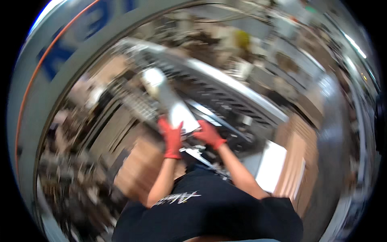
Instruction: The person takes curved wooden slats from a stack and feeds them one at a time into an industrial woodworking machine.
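Observation:
A long, shiny white piece (180, 113), like a folded sheet or flat carton, stretches away from me; blur hides its exact kind. My left hand (172, 139), in a red glove, grips its near left edge with the thumb on top. At its near right corner my right hand (209, 135), also red-gloved, is closed on it, fingers partly hidden. The far end lies over a metal machine bed (225, 94) with a slotted rail. Just below my hands are thin white strips (197, 155), too smeared to name.
Stacked brown cardboard (139, 169) lies to my left, with more cardboard (296, 157) and a white sheet (273, 165) at right. A large grey machine frame (30, 101) with an orange cable arches along the left. Blurred clutter fills the back.

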